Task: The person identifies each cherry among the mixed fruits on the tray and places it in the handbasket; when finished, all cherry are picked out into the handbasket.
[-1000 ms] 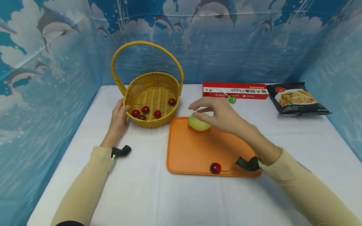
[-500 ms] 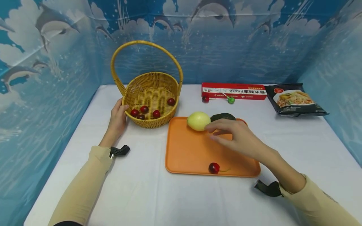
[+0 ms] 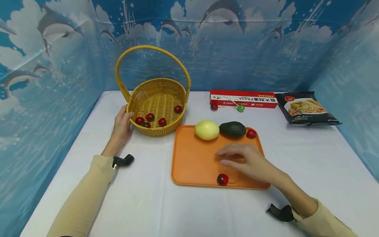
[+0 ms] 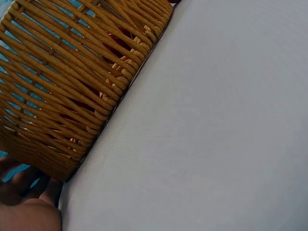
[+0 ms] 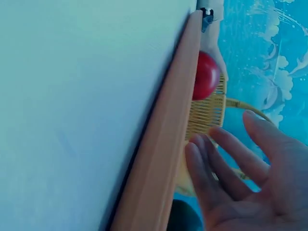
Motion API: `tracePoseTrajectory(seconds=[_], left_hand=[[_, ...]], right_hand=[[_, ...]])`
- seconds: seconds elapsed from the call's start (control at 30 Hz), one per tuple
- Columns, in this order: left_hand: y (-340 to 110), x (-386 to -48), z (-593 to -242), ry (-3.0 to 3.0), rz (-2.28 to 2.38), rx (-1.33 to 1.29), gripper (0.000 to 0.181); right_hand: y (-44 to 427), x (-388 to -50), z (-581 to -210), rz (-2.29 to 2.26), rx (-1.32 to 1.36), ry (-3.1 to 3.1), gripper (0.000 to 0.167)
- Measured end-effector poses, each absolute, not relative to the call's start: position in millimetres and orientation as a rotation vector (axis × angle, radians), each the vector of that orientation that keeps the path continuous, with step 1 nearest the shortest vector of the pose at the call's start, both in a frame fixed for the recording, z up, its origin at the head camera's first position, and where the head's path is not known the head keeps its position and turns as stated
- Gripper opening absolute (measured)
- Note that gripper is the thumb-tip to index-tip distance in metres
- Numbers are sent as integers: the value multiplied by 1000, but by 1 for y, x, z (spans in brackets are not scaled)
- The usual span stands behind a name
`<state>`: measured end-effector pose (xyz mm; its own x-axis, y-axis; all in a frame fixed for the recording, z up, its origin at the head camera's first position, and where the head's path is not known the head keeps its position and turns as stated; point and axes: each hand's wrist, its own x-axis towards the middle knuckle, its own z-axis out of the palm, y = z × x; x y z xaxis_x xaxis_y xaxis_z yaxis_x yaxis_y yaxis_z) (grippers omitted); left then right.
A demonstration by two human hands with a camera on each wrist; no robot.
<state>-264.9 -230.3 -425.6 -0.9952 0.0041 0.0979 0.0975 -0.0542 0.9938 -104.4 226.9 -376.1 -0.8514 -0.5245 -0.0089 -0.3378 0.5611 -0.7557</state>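
Observation:
My left hand (image 3: 121, 126) grips the left rim of a yellow wicker basket (image 3: 158, 132), thumb over the edge. Several cherries lie inside the basket. In the left wrist view, the hand's curled fingers (image 4: 29, 185) meet the woven wall. Over the orange tray (image 3: 189, 161) hovers my right hand (image 3: 251, 163), fingers loosely bent and holding nothing. Just in front of its fingertips, a dark red cherry (image 3: 222, 179) with a stem lies near the tray's front edge. At the tray's back are a lemon (image 3: 206, 130), an avocado (image 3: 233, 129) and another cherry (image 3: 251, 133).
Behind the tray lie a cherry (image 3: 214, 107) and a small green round item (image 3: 240, 108). A red pasta box (image 3: 242, 98) stands along the back edge, beside a black food packet (image 3: 305, 108). Dolphin-printed cloth (image 3: 207, 62) surrounds the white table (image 3: 142, 197).
My right hand has moved from above the lemon to the right, then toward the tray's front, uncovering the avocado and the cherries at the back. The left hand stays on the basket.

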Motion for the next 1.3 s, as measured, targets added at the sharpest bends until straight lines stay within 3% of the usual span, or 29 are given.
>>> tracePoseTrajectory(seconds=[0.33,1.3], left_hand=[[-233,-266,-428,-2099,-2239,-126,59],[-234,-265,-428,-2141,-2232,-111,59]], right_hand=[[233,-102,-394,-1141,-817,2385,40],[228,-103,-409,-1269,-685,2420,38]])
